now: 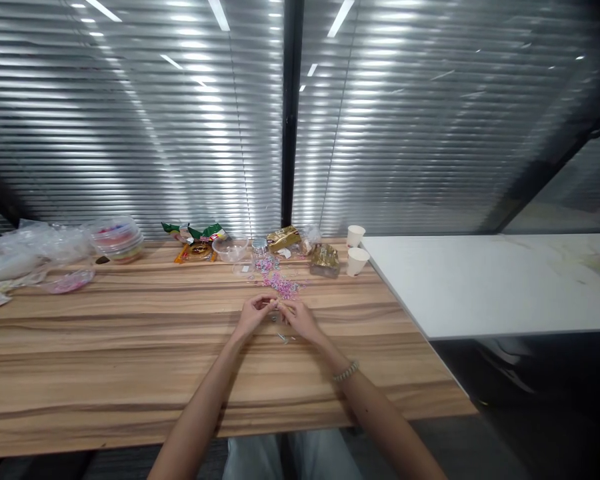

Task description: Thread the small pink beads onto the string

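Note:
My left hand (255, 313) and my right hand (297, 316) meet fingertip to fingertip above the wooden table (145, 360). Both are closed in a pinch, and whatever sits between the fingers is too small to make out. Just beyond them lies a loose heap of small pink, purple and pale beads (283, 285), which trails back to a clear jar (260, 248) with a silvery top. On the wood below the fingertips are a few tiny silvery pieces (283, 338). A beaded bracelet (346, 371) circles my right wrist.
Behind the beads stand a clear plastic bowl (231, 250), green snack bags (207, 232), gold wrappers (325, 259) and two paper cups (357, 261). Stacked round tubs (116, 240) and plastic bags (45, 243) are at left. A white table (480, 287) adjoins on the right.

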